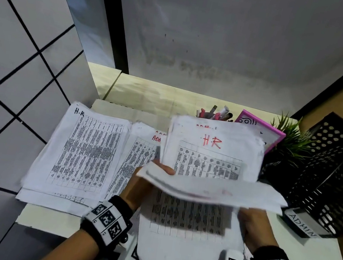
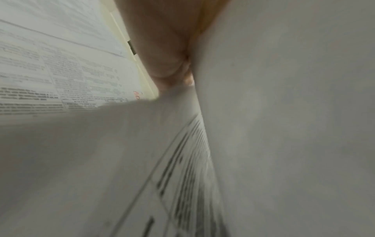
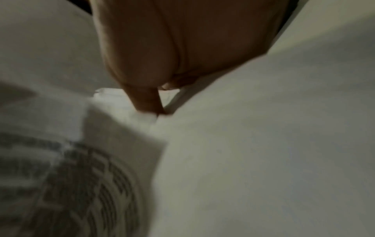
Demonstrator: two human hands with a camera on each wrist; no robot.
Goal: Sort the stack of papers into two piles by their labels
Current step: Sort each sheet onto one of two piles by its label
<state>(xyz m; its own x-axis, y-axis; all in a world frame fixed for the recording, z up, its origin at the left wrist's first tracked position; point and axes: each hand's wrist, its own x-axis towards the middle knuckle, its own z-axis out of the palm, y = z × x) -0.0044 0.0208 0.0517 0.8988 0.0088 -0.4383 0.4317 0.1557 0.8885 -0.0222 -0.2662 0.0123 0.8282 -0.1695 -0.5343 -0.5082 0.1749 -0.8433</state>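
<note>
In the head view, a paper stack (image 1: 210, 157) is raised over the table, and its exposed sheet carries a red "HR" label. My left hand (image 1: 158, 171) grips the stack's left edge with the thumb on top. A blurred, bent sheet (image 1: 208, 190) curls across the stack's middle, and my right hand (image 1: 252, 220) holds its right side with the fingertips hidden under the paper. The HR pile (image 1: 84, 150) lies at the left. Beside it, the ADMIN pile (image 1: 138, 154) is partly covered. The left wrist view shows the ADMIN pile (image 2: 61, 72). A finger (image 3: 146, 99) presses into paper in the right wrist view.
A black mesh tray (image 1: 325, 173) with an "ADMIN" tag (image 1: 300, 223) stands at the right. Behind the stack are a plant (image 1: 290, 140), a pink frame (image 1: 261, 127) and a pen holder (image 1: 214, 112). The table (image 1: 144, 95) ends just left of the HR pile, against a grey wall.
</note>
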